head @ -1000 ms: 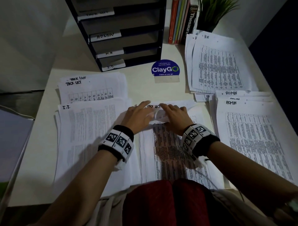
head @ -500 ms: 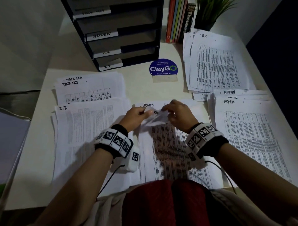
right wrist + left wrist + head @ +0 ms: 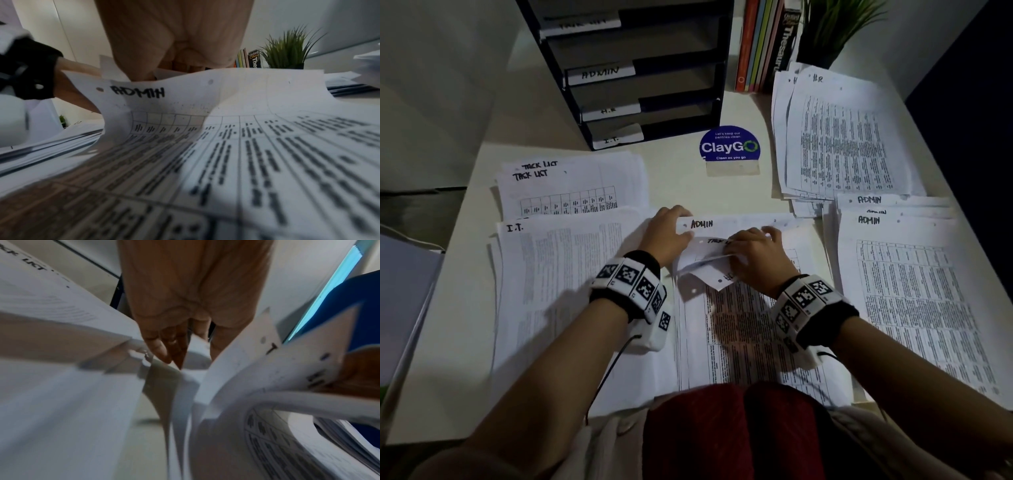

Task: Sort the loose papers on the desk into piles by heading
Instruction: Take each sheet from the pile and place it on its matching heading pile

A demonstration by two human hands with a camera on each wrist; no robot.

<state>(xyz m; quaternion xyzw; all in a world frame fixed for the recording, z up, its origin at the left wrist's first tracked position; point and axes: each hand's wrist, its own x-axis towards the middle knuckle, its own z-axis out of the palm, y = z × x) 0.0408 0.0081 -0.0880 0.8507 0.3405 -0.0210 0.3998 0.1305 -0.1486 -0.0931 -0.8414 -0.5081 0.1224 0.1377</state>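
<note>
**Both hands at the top edge of the middle stack**

White desk, sorted piles to either side. Middle stack of white printed sheets lies between the I.T. pile and the ADMIN pile. Left hand grips the stack's top-left corner, fingers curled under. Right hand pinches the curled-back top sheets, just beside the left.

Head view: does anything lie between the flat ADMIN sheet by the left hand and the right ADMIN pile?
Yes: curled-back sheets, held by the right hand, lie over the ADMIN sheet. Beyond them nothing visible blocks the ADMIN pile.
</note>
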